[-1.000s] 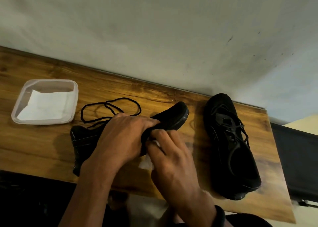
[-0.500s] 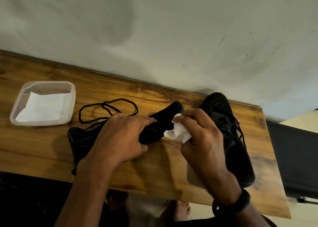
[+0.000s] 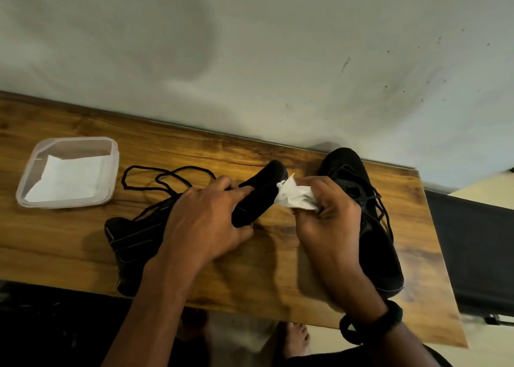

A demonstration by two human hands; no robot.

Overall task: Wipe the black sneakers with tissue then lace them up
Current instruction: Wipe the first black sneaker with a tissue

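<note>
Head view: unlaced black sneaker [image 3: 258,199] is gripped by the left hand [image 3: 205,222]. Its toe is pointed at crumpled white tissue [image 3: 294,197] pinched in the right hand [image 3: 328,227].

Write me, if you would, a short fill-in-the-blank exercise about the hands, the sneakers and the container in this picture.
The right hand holds a crumpled white ____ by the toe of the held sneaker.
The left hand grips that sneaker, and beyond it a loose black ____ lies on the wooden table.
The other sneaker lies on the table, already ____.
A folded white sheet lies inside the clear plastic ____.
Missing words: tissue; lace; laced; container.
</note>
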